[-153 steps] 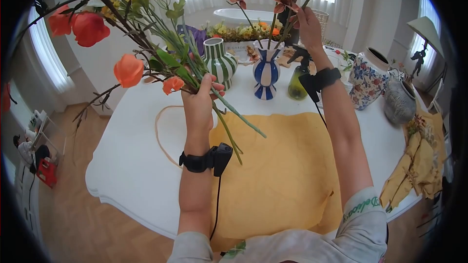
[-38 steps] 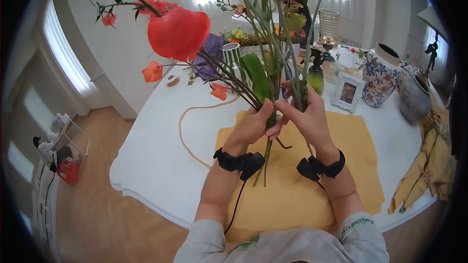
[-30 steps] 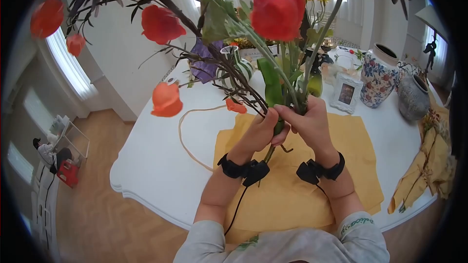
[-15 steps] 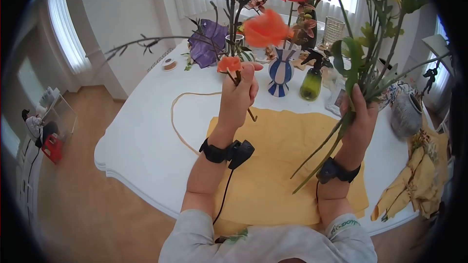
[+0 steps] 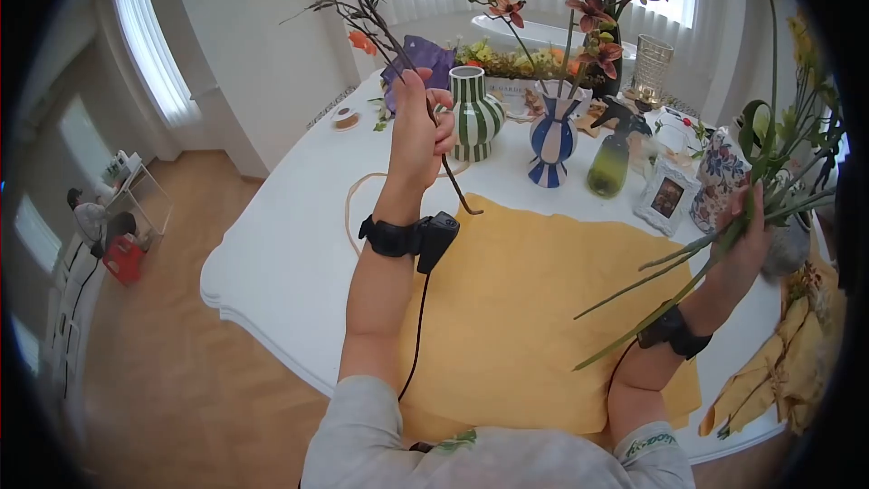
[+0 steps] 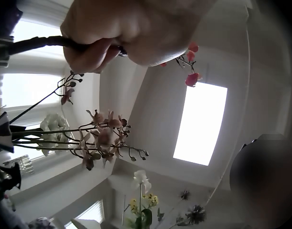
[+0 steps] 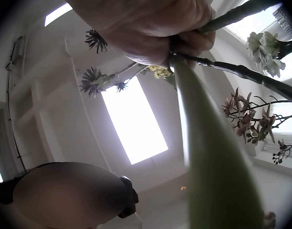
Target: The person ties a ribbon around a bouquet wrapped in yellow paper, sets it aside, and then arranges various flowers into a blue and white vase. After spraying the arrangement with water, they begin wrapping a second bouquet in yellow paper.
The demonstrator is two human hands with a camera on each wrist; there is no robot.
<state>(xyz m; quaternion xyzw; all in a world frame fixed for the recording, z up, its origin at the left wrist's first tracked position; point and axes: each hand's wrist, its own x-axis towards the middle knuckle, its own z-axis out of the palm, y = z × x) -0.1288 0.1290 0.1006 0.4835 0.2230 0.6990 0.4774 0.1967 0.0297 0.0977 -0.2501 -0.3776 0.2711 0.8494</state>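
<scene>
Raised at the left, my left hand point(image 5: 421, 131) grips a dark, bare-stemmed branch point(image 5: 362, 4) of orange-red blossoms. Its hooked lower end hangs over the tan paper point(image 5: 534, 308). My right hand point(image 5: 740, 240), far to the right, holds a bunch of green-stemmed flowers point(image 5: 792, 149) with yellow blooms, the stem ends slanting down-left over the paper. In the right wrist view a thick green stem point(image 7: 208, 143) comes close to the camera. Between the hands a blue-and-white striped vase point(image 5: 553, 140) bears brownish orchids point(image 5: 593, 14). Beside it stands a green-and-white striped vase point(image 5: 475, 118).
A green spray bottle point(image 5: 608, 163), a white photo frame point(image 5: 668, 195) and a floral vase point(image 5: 720, 172) line the right side of the white table point(image 5: 272, 244). Purple wrapping point(image 5: 425, 63) lies at the back left. A wrapped bundle point(image 5: 765, 367) lies at the right edge.
Both hands held stems together in the middle; they have since parted. My left hand has taken the blossoming branch leftward, and my right hand has carried the green bunch to the right.
</scene>
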